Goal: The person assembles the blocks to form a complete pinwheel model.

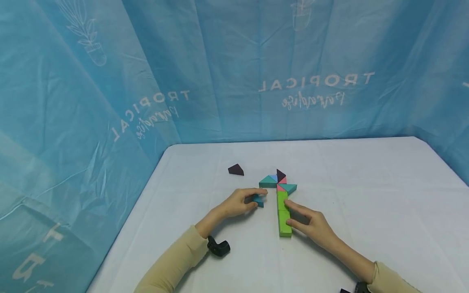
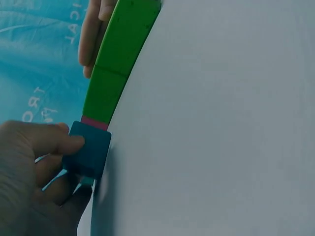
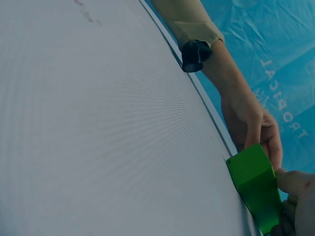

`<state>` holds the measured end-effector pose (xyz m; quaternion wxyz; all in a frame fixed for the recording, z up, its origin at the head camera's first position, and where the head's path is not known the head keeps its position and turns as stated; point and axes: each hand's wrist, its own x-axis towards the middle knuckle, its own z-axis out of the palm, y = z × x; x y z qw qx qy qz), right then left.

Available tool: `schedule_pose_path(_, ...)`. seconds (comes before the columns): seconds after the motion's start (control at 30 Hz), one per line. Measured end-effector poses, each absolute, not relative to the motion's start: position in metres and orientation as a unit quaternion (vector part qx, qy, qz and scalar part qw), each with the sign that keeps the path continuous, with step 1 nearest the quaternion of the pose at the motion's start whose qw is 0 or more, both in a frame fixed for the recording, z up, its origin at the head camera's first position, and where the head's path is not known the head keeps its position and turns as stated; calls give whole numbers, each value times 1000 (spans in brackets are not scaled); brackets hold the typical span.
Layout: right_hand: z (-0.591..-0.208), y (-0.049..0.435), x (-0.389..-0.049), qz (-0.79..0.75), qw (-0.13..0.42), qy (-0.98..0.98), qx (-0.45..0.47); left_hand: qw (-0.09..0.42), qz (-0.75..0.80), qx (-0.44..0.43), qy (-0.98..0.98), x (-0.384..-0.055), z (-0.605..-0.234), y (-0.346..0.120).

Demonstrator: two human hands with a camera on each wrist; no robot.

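My left hand (image 1: 238,202) pinches a blue block (image 1: 259,200) just left of a row of pieces; in the left wrist view the thumb lies on the face of this blue block (image 2: 88,157). My right hand (image 1: 316,226) touches the right side of two green blocks, one upper (image 1: 282,200) and one lower (image 1: 284,224), set end to end, with its fingers fairly straight. Above them sits a pinwheel-like cluster: teal triangles at left (image 1: 268,184) and right (image 1: 290,188), small pink triangles (image 1: 280,188), a light blue piece (image 1: 273,177) and a dark triangle (image 1: 280,176).
A loose dark block (image 1: 236,170) lies on the white table (image 1: 366,183), behind and left of the cluster. Blue printed curtains (image 1: 220,81) hang behind and to the left. A black wrist camera (image 1: 220,248) is on the left wrist. A dark object edge shows near the right wrist.
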<state>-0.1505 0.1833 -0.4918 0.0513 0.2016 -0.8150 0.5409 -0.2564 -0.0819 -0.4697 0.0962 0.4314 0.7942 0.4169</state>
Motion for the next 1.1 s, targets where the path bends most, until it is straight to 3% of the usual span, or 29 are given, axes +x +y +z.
schedule_pose_path(0.3,-495,182,-149,537,58,-818,199,42,400,420,814,-246,-475,-67)
schedule_pose_path(0.63,-494,181,-148,538,56,-815,208,29,369,378,849,-238,-473,-69)
schedule_pose_path(0.9,-492,183,-149,537,61,-816,204,-22,359,383,851,-235,-477,-70)
schedule_pose_path(1.1,-492,183,-150,538,62,-815,206,-12,360,385,850,-237,-477,-70)
